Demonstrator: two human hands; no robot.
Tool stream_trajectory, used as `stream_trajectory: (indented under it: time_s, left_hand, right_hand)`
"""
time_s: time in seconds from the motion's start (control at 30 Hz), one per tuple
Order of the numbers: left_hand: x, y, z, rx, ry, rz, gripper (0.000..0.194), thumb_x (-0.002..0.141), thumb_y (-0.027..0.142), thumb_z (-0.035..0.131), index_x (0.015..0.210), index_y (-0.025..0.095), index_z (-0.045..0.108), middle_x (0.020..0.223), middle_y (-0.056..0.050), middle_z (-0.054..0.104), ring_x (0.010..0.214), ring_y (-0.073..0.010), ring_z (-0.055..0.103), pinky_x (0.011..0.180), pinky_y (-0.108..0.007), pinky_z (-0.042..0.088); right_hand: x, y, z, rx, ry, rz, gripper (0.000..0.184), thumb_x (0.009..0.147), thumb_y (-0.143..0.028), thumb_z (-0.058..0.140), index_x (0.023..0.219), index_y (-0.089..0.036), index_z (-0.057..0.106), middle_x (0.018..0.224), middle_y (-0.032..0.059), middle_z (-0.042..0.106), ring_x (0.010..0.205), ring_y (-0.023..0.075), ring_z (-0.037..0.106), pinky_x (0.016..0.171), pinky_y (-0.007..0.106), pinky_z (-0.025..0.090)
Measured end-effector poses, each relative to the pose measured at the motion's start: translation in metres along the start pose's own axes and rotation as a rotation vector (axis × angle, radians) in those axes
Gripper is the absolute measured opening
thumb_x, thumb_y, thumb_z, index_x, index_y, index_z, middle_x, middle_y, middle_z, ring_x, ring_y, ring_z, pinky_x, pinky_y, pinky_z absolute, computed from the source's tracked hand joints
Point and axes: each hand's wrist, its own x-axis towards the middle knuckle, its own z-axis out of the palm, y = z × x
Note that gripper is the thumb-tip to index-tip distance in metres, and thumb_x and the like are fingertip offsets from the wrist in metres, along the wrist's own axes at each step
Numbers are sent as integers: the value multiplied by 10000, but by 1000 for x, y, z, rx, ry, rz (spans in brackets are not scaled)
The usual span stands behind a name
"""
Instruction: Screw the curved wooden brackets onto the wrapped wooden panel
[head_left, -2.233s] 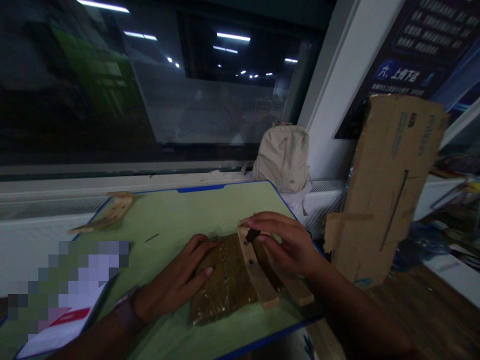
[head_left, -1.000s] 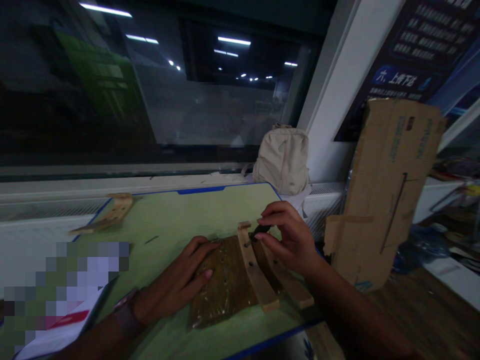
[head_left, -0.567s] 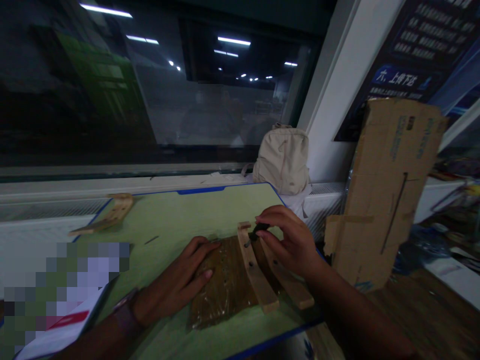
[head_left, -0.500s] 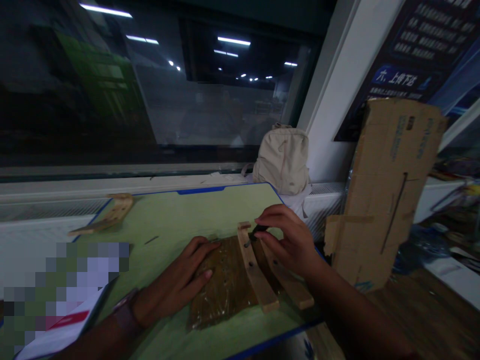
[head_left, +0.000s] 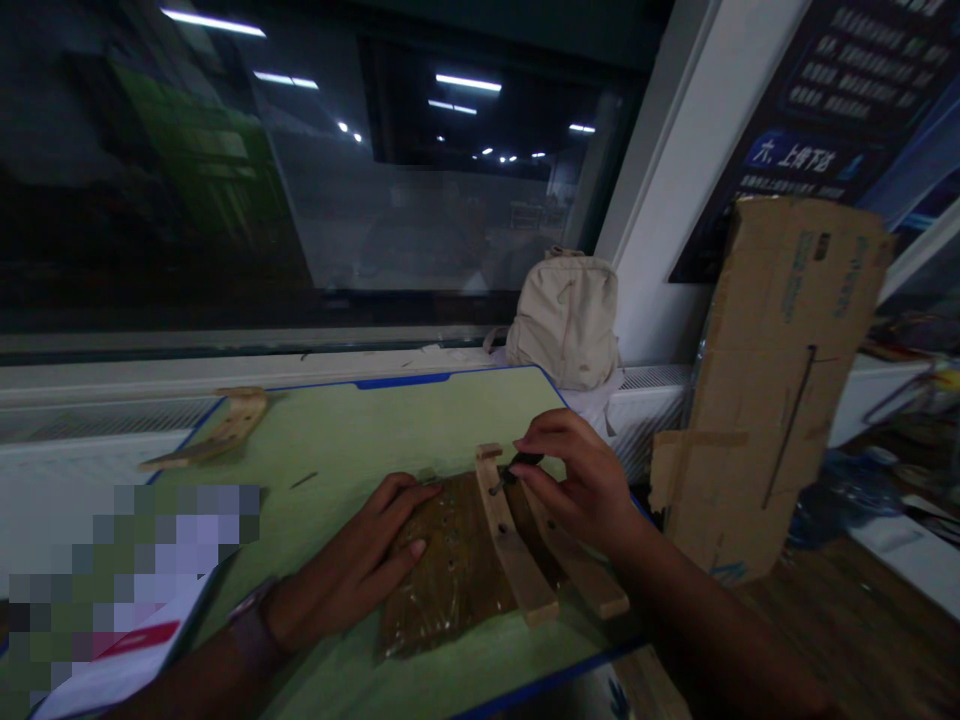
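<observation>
Right fingers pinch a dark object at a wooden strip; left fingers splay on board.

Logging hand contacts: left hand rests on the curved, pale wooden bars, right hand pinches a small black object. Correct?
Left contact is wrong: the left hand rests on the brown, plastic-wrapped rectangular slab, clear of the curved, pale wooden bars, as the head view shows. The right hand does pinch the small black object.
</observation>
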Motion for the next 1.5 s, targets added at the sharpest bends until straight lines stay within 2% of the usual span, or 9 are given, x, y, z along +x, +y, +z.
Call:
stream_trajectory:
  time_s: [0.13,0.3,0.53,0.67,0.8,1.07,1.2,1.3,1.5]
  left_hand:
    - [-1,0,0,0,-4,-13,497,1039,348,395,1524,308,294,1338,-92,452,1228,-261,502,1073,-464,463]
    - [-1,-1,2,3,7,-2,503,1038,341,395,1529,304,294,1340,-94,469,1232,-266,504,1077,-465,461]
    - [-1,-1,1,10,9,-4,497,1044,337,387,1529,314,285,1341,-95,463,1221,-256,504,1062,-449,470]
    - [-1,0,0,17,11,-7,505,1042,331,396,1534,304,286,1338,-96,480,1223,-260,511,1071,-450,466]
    - [0,0,1,18,19,9,509,1037,347,403,1533,296,300,1330,-100,494,1220,-270,518,1070,-460,471]
    - [-1,1,1,5,25,8,496,1043,340,389,1530,306,302,1325,-98,493,1212,-263,516,1060,-450,481]
    - [-1,-2,2,13,22,11,499,1039,345,400,1527,292,309,1341,-107,480,1228,-270,506,1077,-464,468]
    - [-1,-2,1,12,21,16,502,1039,343,398,1530,295,302,1337,-105,486,1219,-267,515,1066,-458,476]
    - [0,2,0,9,33,16,491,1036,347,406,1519,322,316,1326,-92,499,1215,-264,522,1056,-444,486]
  right_hand:
    - [-1,0,-1,-63,-28,-42,219,880,-271,712,1090,-221,674,916,54,629,820,159,658,679,268,584]
    - [-1,-2,-3,0,-107,-30,370,955,-101,521,1285,-248,604,1155,98,695,1075,179,680,882,336,597]
    - [0,1,1,-49,54,26,215,859,-146,705,1049,-236,658,943,53,644,880,174,659,756,309,585]
    - [1,-2,-2,-6,-17,-7,241,867,-242,724,1098,-227,660,981,70,666,914,181,672,785,303,587]
    - [1,-3,-3,32,-124,-21,323,925,-128,609,1238,-205,618,1067,106,711,1007,183,682,856,315,581]
    - [1,2,1,18,-5,-23,289,850,-152,721,1114,-228,633,869,35,672,787,160,654,686,280,559]
    - [2,-2,-2,45,-56,-20,235,885,-205,693,1117,-221,657,1021,86,694,951,185,691,790,320,593]
    - [-1,-1,-2,115,-96,17,270,924,-117,599,1165,-233,637,1092,95,724,1046,190,700,875,359,597]
    - [-3,4,2,95,44,23,250,847,-149,723,1067,-233,638,875,43,675,821,174,665,707,311,576]
